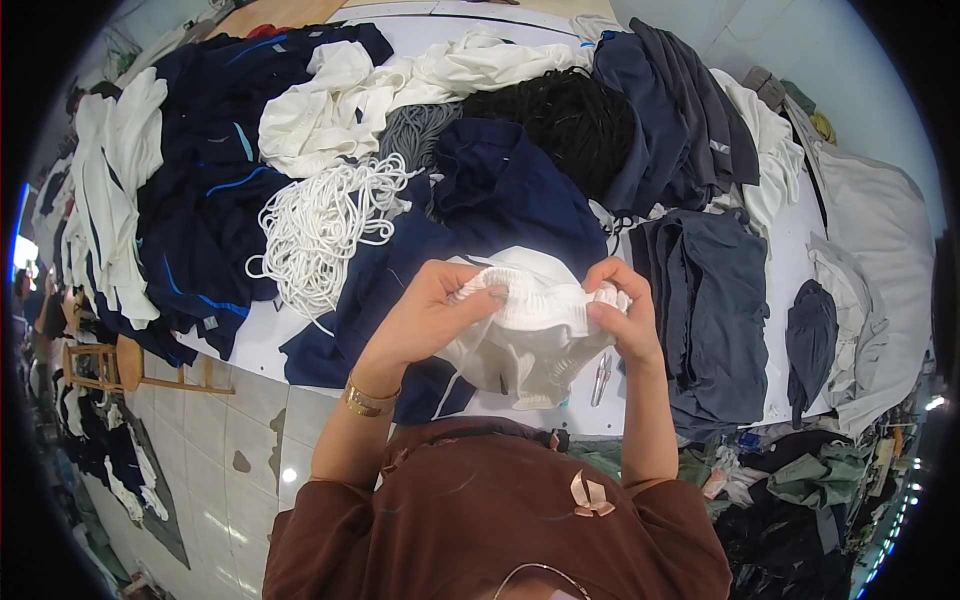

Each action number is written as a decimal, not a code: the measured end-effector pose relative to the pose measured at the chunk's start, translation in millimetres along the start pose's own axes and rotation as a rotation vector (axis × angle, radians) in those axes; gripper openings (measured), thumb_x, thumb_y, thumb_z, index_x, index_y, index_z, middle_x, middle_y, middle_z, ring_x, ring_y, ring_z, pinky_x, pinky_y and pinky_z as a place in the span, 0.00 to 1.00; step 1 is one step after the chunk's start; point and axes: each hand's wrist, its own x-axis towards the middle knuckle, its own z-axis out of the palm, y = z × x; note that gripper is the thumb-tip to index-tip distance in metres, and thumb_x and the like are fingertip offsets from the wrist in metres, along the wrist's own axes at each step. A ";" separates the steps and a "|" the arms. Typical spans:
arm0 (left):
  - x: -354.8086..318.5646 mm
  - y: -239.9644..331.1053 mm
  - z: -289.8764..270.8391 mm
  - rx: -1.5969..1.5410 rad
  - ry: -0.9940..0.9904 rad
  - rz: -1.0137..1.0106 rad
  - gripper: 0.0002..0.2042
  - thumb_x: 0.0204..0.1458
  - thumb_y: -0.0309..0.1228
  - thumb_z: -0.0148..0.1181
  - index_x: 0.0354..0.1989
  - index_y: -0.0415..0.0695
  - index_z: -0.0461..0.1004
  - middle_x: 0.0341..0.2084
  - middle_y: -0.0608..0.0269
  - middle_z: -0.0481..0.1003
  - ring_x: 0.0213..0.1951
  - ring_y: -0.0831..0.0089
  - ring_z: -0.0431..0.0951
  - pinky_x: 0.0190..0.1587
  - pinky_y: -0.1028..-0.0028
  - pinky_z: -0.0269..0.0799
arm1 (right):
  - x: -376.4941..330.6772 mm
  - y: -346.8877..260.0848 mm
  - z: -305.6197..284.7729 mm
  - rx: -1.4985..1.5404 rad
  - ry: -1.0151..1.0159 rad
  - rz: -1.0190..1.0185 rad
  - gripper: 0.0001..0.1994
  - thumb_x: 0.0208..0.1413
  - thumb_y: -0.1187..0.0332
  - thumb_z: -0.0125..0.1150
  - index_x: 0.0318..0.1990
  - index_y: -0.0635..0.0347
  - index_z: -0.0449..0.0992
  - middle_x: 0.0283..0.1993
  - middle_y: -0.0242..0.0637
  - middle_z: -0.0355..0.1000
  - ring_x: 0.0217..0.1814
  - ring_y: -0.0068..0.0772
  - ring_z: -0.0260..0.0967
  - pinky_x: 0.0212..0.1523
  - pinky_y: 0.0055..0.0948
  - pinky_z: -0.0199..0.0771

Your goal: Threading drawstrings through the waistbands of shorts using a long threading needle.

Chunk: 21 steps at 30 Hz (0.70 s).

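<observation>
A white garment with a gathered elastic waistband point(545, 305) is stretched between my two hands above the near edge of the table. My left hand point(440, 310) pinches the band at its left part, thumb on top. At the other end, my right hand point(622, 312) grips the band between thumb and fingers. A white cord hangs from the garment below my left hand. Just right of the garment, small metal thread snips point(601, 380) lie on the table. Dark navy cloth point(510, 190) is spread behind and under the garment.
A heap of white cord point(320, 230) lies left of my hands, with black cords point(555, 120) and grey cords point(420, 132) farther back. Folded dark grey garments point(705, 310) are stacked at right. Navy garments point(205, 200) cover the left side. A wooden stool point(130, 365) stands beyond the table.
</observation>
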 end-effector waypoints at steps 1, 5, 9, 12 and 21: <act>0.3 -0.1 1.2 0.004 -0.038 0.035 0.10 0.56 0.25 0.57 0.41 0.32 0.79 0.31 0.68 0.79 0.33 0.87 0.71 0.37 0.82 0.69 | 0.9 -4.1 3.3 -0.017 -0.013 -0.031 0.12 0.43 0.68 0.67 0.35 0.59 0.72 0.32 0.24 0.68 0.35 0.14 0.62 0.37 0.16 0.59; 4.3 5.7 10.2 0.089 0.111 0.206 0.09 0.51 0.22 0.59 0.41 0.36 0.78 0.36 0.66 0.76 0.38 0.82 0.72 0.43 0.80 0.67 | 11.7 -26.4 25.6 -0.172 -0.133 -0.124 0.25 0.38 0.67 0.77 0.42 0.58 0.69 0.37 0.25 0.67 0.36 0.16 0.62 0.38 0.17 0.62; 0.9 22.6 12.3 0.383 0.557 0.716 0.14 0.46 0.22 0.65 0.43 0.38 0.75 0.39 0.61 0.72 0.43 0.73 0.72 0.49 0.75 0.66 | 40.7 -45.3 45.3 -0.079 -0.061 -0.266 0.27 0.37 0.69 0.79 0.44 0.59 0.67 0.38 0.26 0.66 0.39 0.16 0.63 0.41 0.18 0.64; -6.6 29.5 13.0 0.059 0.557 0.756 0.07 0.54 0.24 0.61 0.39 0.35 0.77 0.34 0.65 0.73 0.38 0.78 0.72 0.44 0.78 0.67 | 60.0 -54.9 56.7 -0.039 -0.075 -0.373 0.29 0.38 0.71 0.78 0.47 0.61 0.67 0.42 0.30 0.66 0.41 0.19 0.65 0.43 0.22 0.67; -21.9 25.5 -88.0 -0.287 0.940 0.679 0.14 0.62 0.39 0.55 0.38 0.38 0.78 0.27 0.69 0.75 0.32 0.81 0.73 0.36 0.81 0.66 | 86.2 -65.4 12.7 -1.079 0.052 -0.197 0.32 0.40 0.84 0.59 0.57 0.50 0.68 0.51 0.42 0.67 0.53 0.49 0.69 0.50 0.37 0.72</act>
